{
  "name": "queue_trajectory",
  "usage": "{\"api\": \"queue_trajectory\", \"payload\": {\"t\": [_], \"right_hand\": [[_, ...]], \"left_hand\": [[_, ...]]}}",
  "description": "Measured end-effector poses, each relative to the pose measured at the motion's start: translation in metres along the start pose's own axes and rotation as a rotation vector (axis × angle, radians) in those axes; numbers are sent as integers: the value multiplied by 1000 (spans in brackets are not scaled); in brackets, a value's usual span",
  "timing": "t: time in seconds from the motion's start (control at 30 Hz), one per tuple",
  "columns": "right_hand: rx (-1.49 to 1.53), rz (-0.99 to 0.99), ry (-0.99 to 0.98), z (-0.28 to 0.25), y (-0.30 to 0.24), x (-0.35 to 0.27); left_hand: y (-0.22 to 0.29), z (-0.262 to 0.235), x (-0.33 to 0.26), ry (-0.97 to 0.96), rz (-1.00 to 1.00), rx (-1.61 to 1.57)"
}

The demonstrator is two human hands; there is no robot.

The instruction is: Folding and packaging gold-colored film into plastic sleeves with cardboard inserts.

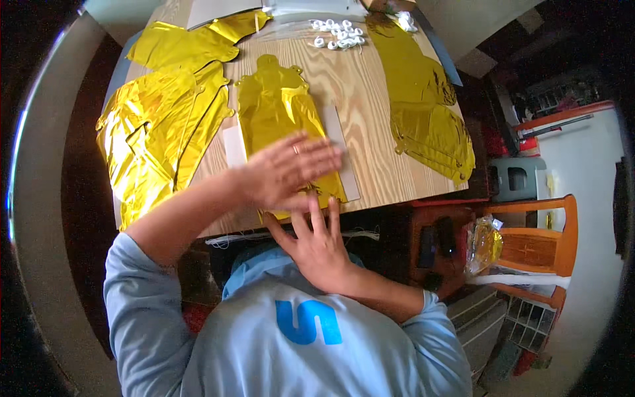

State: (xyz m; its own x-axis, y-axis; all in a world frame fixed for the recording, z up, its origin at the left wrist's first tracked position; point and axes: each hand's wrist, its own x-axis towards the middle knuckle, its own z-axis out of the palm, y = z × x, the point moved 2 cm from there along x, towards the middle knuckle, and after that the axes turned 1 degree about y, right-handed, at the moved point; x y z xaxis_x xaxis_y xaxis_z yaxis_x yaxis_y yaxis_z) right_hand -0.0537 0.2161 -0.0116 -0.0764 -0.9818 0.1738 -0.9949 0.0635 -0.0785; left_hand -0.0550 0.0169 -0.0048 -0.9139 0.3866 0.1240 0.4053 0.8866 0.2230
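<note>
The left hand (288,171) lies flat on the gold foil balloon (281,116), fingers extended and close together, pointing toward three o'clock, a ring on one finger. It covers the balloon's near end; the rest of the foil runs away from the hand toward twelve o'clock. The right hand (317,241) sits just at six o'clock of the left one, palm down, fingers spread and pointing toward twelve o'clock, its fingertips at the table's (370,99) near edge and touching the balloon's lower rim. Neither hand pinches anything; both press open.

The balloon rests on a white sheet (347,162), whose strips show at three and nine o'clock of the left hand. At nine to ten o'clock of the hands lies a heap of gold foil (155,132), just beside the balloon. At two o'clock, well apart, a darker gold foil piece (423,106) stretches along the table's right side. At twelve to one o'clock, far across the table, sits a cluster of small white rings (338,34). A wooden chair (536,241) stands at three o'clock, off the table.
</note>
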Motion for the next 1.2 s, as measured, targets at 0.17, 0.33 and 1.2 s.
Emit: {"api": "queue_trajectory", "payload": {"t": [0.17, 0.33, 1.2], "right_hand": [[24, -11, -32, -4, -1, 3], [50, -1, -24, -12, 0, 9], [1289, 833, 13, -42, 101, 2]], "left_hand": [[-93, -15, 7, 69, -191, 209], [-113, -33, 13, 230, -343, 381], [111, 26, -63, 341, -557, 260]]}}
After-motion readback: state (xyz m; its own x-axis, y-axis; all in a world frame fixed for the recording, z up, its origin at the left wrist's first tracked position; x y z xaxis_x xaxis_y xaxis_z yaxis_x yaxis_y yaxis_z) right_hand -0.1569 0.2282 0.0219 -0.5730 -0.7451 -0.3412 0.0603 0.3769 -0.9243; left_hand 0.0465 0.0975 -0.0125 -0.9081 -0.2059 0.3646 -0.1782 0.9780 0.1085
